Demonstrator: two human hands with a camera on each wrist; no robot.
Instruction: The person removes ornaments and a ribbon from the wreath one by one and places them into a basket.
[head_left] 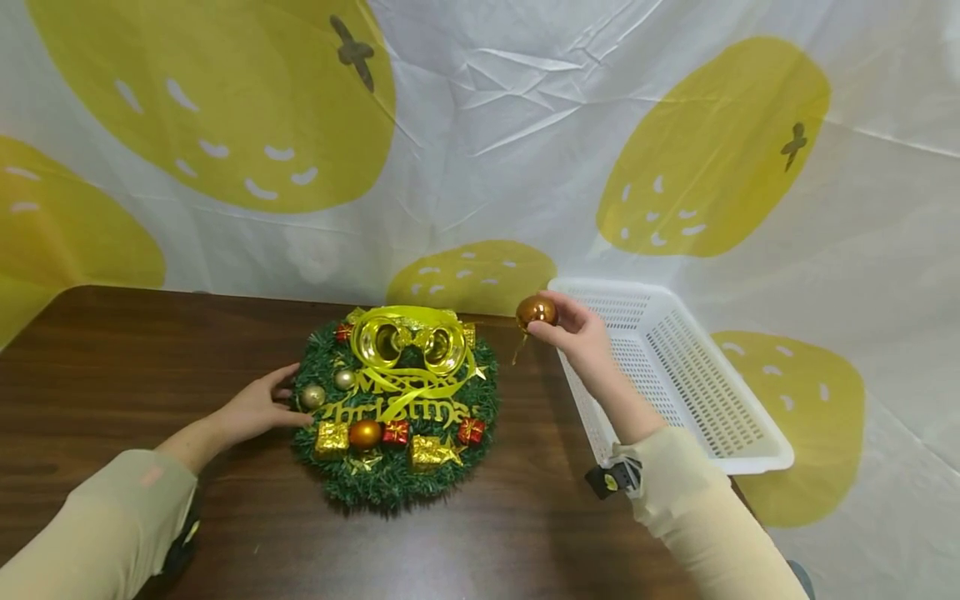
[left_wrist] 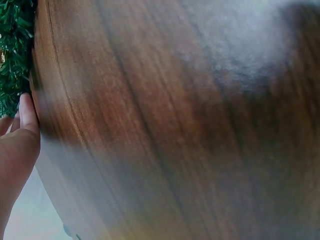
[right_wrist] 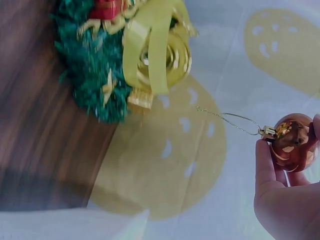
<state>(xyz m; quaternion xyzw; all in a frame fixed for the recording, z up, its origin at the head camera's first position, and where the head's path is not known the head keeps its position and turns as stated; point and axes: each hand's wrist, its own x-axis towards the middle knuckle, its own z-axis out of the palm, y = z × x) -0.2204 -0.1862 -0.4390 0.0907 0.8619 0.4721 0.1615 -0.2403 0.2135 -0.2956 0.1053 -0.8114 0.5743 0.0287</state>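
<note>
- Cream sleeves (head_left: 701, 500) are worn.
- Copper bauble (head_left: 536, 312) is pinched by the right hand (head_left: 581, 337).
- Christmas wreath (head_left: 396, 410) is touched by the left hand (head_left: 258, 407), fingers unclenched.

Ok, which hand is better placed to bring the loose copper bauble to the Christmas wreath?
Probably the right hand: it holds the copper bauble, just right of the Christmas wreath. The left hand is at the wreath's left edge, better placed to steady it.
</note>
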